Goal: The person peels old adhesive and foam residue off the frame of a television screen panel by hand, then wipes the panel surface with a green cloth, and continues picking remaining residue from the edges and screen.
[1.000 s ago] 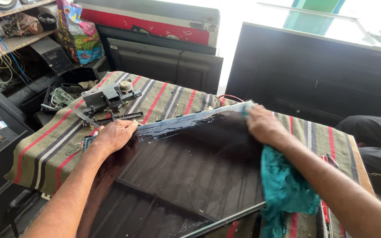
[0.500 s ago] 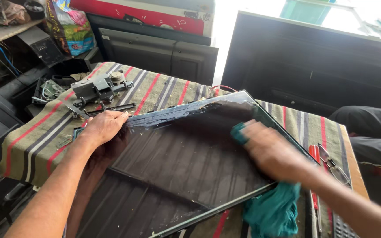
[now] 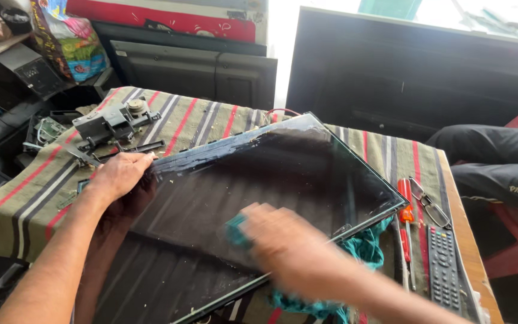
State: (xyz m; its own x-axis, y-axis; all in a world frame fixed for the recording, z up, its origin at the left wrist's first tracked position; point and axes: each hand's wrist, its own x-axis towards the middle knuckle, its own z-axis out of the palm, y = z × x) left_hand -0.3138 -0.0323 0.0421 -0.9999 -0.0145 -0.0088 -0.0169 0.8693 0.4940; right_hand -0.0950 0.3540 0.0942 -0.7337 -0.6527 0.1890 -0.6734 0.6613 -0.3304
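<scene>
Under both hands lies a large black glossy flat screen panel [image 3: 259, 204], tilted across a desk covered with a striped brown, red and grey cloth [image 3: 25, 204]. Left hand [image 3: 118, 175] rests on the panel's upper left edge, fingers curled over the rim, gripping it to steady it. Right hand [image 3: 283, 246] is motion-blurred over the middle of the glass, closed around a teal rag [image 3: 235, 231] (grip details too smeared to read finely). More teal fabric [image 3: 364, 249] hangs below the panel's lower right edge, just beyond the right hand.

Beyond the left hand: a grey metal mechanical assembly [image 3: 112, 120] and loose dark parts on the cloth. Well to the right of the right hand: a red-handled screwdriver [image 3: 404, 201], a pair of spectacles [image 3: 430, 204], a black remote control [image 3: 445, 270].

Judgement on doing this well: keep the left hand's hold on the rim, not on the glass; wipe with light, even pressure, since a thin panel overhanging the desk could flex or slide. A smeary whitish band [image 3: 211, 153] along the top edge likely needs slower passes.
</scene>
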